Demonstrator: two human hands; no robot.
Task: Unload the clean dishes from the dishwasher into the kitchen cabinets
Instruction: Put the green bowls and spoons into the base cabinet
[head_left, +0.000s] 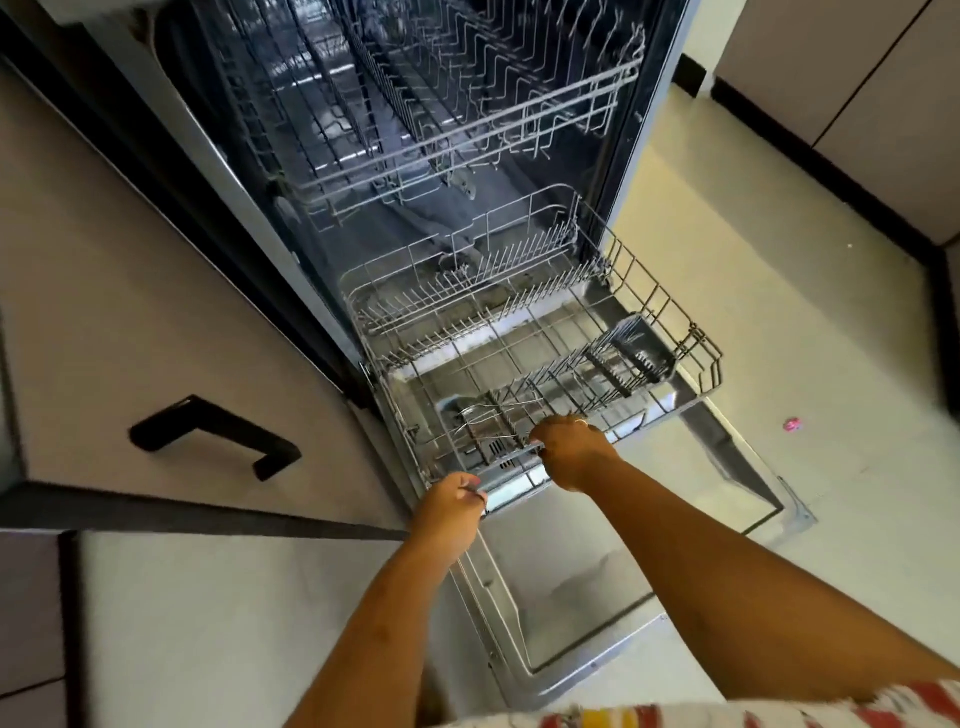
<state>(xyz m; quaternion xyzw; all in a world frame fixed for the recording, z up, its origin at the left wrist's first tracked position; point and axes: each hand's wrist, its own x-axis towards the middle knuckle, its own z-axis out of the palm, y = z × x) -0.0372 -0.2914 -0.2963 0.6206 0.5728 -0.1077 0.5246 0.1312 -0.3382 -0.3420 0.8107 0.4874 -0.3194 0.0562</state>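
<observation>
The dishwasher stands open with its door folded down flat. The grey wire lower rack is pulled partway out over the door and holds no dishes. My left hand grips the rack's front rail at its left corner. My right hand curls over the same front rail further right. A few thin metal utensils lie in the rack's front section, just beyond my right hand. The upper rack sits inside the dark tub and also looks bare.
A beige cabinet drawer with a black handle is at the left, beside the dishwasher. Pale tiled floor spreads to the right, with a small pink object on it. More cabinet fronts line the far right.
</observation>
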